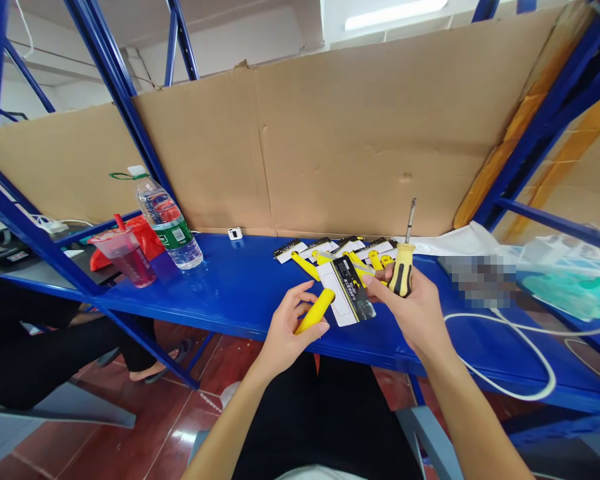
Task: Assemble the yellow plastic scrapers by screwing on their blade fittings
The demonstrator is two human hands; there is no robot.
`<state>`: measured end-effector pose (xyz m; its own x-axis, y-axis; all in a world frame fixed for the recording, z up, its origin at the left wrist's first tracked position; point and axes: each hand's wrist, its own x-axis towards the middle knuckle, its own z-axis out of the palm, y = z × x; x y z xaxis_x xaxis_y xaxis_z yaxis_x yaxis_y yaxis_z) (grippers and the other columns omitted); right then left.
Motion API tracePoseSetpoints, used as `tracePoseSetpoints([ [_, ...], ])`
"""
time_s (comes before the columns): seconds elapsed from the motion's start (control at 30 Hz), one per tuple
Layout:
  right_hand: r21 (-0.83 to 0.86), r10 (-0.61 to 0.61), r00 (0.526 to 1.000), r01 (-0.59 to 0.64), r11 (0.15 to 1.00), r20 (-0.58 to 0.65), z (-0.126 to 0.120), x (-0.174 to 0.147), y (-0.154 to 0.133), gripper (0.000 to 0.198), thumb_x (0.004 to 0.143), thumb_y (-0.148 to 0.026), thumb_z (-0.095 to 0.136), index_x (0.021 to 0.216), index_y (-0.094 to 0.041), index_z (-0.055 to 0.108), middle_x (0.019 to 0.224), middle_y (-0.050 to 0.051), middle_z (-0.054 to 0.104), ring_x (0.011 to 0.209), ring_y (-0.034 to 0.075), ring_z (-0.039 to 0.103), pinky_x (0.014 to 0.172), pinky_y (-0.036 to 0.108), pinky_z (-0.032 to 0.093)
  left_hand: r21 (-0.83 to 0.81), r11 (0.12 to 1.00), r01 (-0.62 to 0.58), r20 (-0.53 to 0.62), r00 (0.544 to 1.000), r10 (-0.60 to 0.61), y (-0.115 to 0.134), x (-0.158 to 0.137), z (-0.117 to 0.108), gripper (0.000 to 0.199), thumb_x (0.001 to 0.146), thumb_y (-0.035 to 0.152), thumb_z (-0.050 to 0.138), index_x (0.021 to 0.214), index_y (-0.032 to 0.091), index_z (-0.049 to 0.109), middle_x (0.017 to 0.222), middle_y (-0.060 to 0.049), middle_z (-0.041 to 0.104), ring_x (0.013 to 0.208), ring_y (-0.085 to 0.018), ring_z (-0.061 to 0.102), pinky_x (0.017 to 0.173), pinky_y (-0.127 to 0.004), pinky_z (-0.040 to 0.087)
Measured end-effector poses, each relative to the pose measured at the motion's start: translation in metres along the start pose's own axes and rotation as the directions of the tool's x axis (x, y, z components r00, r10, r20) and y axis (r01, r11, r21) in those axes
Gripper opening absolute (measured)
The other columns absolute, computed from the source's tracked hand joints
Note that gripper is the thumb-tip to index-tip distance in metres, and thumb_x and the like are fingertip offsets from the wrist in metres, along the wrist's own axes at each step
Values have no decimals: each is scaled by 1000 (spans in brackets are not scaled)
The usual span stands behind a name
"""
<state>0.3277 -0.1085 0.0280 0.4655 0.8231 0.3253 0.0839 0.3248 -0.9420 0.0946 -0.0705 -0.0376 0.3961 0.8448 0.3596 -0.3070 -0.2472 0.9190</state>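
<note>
My left hand (293, 327) is closed around a yellow tube-like handle (316, 312), its dark open end tipped up and to the right. In my right hand (417, 307) a screwdriver (404, 272) with a cream and black grip stands upright, shaft pointing up. The same hand's thumb and fingers pinch the edge of a black and white printed card (347, 291), which hangs between both hands above the table edge. Just behind it, several similar cards (320, 248) lie in a row with yellow tools (305, 265) on them. My fingers hide parts of the card and screwdriver grip.
A water bottle (170, 223) and a cup of red drink (130, 257) stand left on the blue table (235, 287). A small white device (235, 233) sits near the cardboard wall (355, 133). White cable (535, 327) and green plastic packaging (560, 293) lie right. Another person's legs (80, 340) show left.
</note>
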Motion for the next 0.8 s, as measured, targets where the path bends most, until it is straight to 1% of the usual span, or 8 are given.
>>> tracePoseSetpoints([
  [0.1,-8,-20,1000,20,1000,6,0,-4,-6,59,70,-60,104,91,-24,63,81,1,72,69,22,74,65,38,68,-48,998,37,62,998,-34,6,-3,6,79,90,38,97,160,37,58,133,-10,65,105,-26,74,68,-31,68],
  [0.2,-33,-18,997,20,999,70,0,-8,-9,56,71,-60,103,89,-24,63,79,1,72,66,22,72,63,37,65,-64,998,24,68,998,-20,12,-6,14,69,97,43,90,159,37,59,149,-13,64,121,-31,72,82,-40,73],
  [0.27,-42,-13,992,18,999,122,0,-11,-10,55,73,-60,102,87,-24,63,77,2,71,66,22,72,62,36,63,-77,997,-8,30,1000,10,15,-6,18,63,99,45,88,156,37,61,155,-12,63,129,-31,71,96,-44,72],
  [0.33,-52,-18,988,26,998,154,1,-13,-11,54,75,-59,101,86,-24,62,77,2,72,68,22,72,63,36,61,-88,995,-47,-24,999,45,18,-6,19,59,100,46,87,153,35,63,156,-11,65,130,-30,72,102,-44,70],
  [0.4,-70,-27,986,39,997,163,1,-14,-11,55,75,-60,100,86,-24,61,77,2,72,69,22,71,64,36,60,-84,994,-64,-58,997,59,20,-5,17,52,101,48,86,146,31,66,150,-11,69,127,-29,74,96,-40,71],
  [0.53,-88,-25,986,40,995,167,1,-16,-10,56,75,-62,100,88,-24,61,81,3,73,73,23,71,68,37,58,-76,996,-39,-68,997,34,24,-2,12,38,101,52,85,118,21,73,123,-10,77,108,-25,77,77,-31,72],
  [0.7,-40,-32,994,37,999,108,-2,-17,-6,53,75,-57,102,90,-25,63,85,1,73,75,20,67,70,35,57,-66,996,-54,-57,997,51,24,0,7,37,98,52,88,99,17,73,106,-6,76,94,-21,76,74,-32,73],
  [0.8,-20,-67,997,68,998,46,-3,-15,-5,51,76,-56,102,89,-25,64,86,0,72,76,18,66,72,33,57,-36,995,-94,-19,995,94,23,0,4,35,99,48,87,92,17,73,107,-8,76,95,-20,75,72,-30,72],
])
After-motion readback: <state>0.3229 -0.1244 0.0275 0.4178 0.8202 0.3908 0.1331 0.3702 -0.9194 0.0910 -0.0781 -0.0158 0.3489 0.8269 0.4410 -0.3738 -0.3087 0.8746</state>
